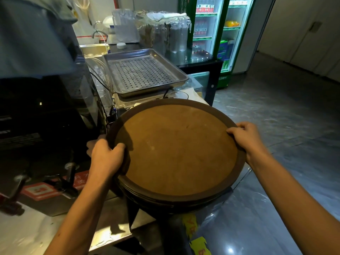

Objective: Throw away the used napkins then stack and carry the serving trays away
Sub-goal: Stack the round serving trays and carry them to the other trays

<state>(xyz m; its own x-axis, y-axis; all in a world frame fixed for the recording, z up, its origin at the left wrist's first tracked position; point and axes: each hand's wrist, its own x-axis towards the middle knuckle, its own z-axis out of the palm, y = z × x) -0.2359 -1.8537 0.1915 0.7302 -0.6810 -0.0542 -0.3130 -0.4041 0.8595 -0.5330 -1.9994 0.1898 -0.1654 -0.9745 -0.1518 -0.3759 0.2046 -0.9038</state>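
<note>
A stack of round brown serving trays fills the middle of the head view, its top tray bare with a dark rim. My left hand grips the stack's left rim, thumb over the top. On the right rim, my right hand holds the stack with fingers curled over the edge. The stack sits above the end of a steel counter. No napkins are in view.
A perforated steel tray sits just beyond the stack. A black coffee machine stands at the left. Glass jars and a sink tap are further back. A lit drinks fridge stands behind. Grey tiled floor opens to the right.
</note>
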